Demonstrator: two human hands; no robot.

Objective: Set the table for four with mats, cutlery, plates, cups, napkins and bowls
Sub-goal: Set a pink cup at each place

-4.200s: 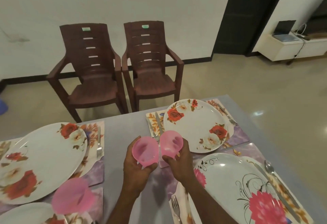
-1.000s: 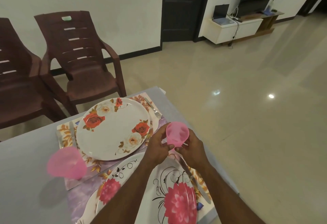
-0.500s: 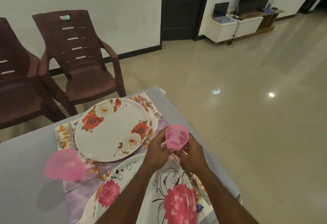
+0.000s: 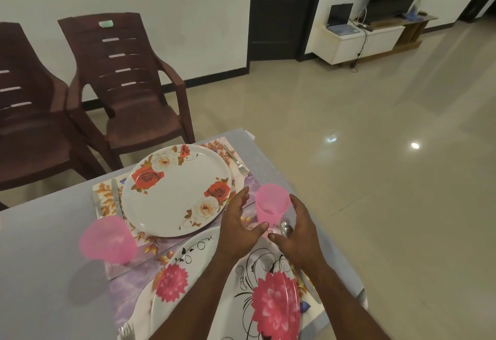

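Now standing upright on the counter [image 4: 40, 245], pink cup [image 4: 272, 204], no longer lifted between the hands as half a second ago; resting at the far right end of the near mat [image 4: 128, 283], just beyond the bowl of a spoon [image 4: 285, 229]. Flanking it on either side, both hands, palms turned inward. Left hand [image 4: 240, 228] hovering just left of the cup, fingers [image 4: 243, 199] spread apart and gripping nothing, thumb reaching toward the cup's base; touching or not, cannot tell. Right hand [image 4: 300, 235] hovering just right of the cup, fingers likewise spread and empty, a narrow gap showing beside the cup's rim. Lying under both forearms, a white plate with pink flowers [image 4: 188, 283], sitting on the near mat. Sitting beyond it on the far mat [image 4: 103, 192], a white plate with red roses [image 4: 177, 192], with a knife [image 4: 115, 197] lying to its left and a fork [image 4: 237, 164] lying to its right. Standing at the left, where the two mats meet, a second pink cup [image 4: 107, 240], upright and well apart from the hands. Poking in at the bottom edge, the tines of another fork [image 4: 126, 331]. Standing past the counter's far edge, two brown plastic chairs [image 4: 134, 93], facing the wall side of the setting.
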